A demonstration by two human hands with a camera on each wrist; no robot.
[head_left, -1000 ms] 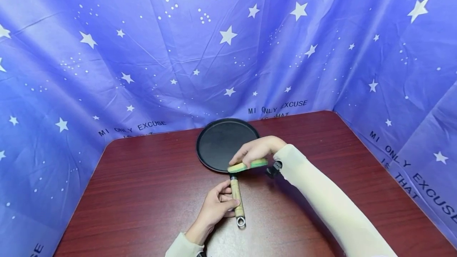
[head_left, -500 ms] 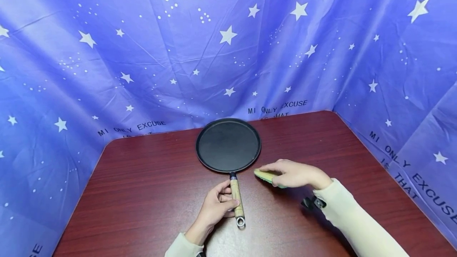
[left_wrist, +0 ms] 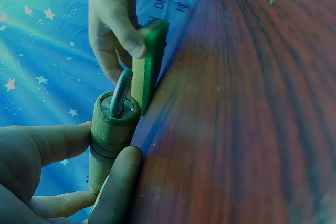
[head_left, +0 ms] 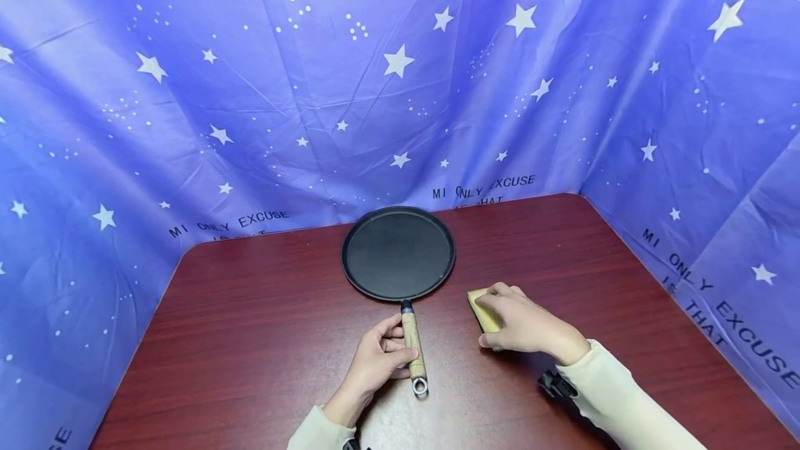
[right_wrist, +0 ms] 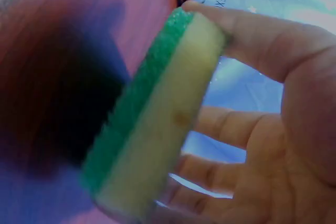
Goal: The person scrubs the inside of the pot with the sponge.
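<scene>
A round black flat pan (head_left: 398, 253) lies on the table, its wooden handle (head_left: 414, 342) pointing toward me. My left hand (head_left: 373, 361) grips that handle between thumb and fingers; a metal ring (head_left: 419, 387) sticks out of its near end. To the right of the pan, my right hand (head_left: 531, 321) holds a sponge (head_left: 483, 309) by its edges. In the right wrist view the sponge (right_wrist: 163, 114) shows a yellow foam body and a green scouring layer facing the table. Its green side is close over the tabletop, with a dark shadow beneath.
The dark red wooden table (head_left: 250, 339) has rounded far corners. A blue curtain (head_left: 300, 89) with white stars and printed lettering hangs behind it and along both sides. A black wrist camera (head_left: 556, 386) sits under the right sleeve.
My right hand has carried the sponge from over the pan's near rim to the right and toward me, turning it so its yellow face shows upward. My left hand keeps its grip on the handle.
</scene>
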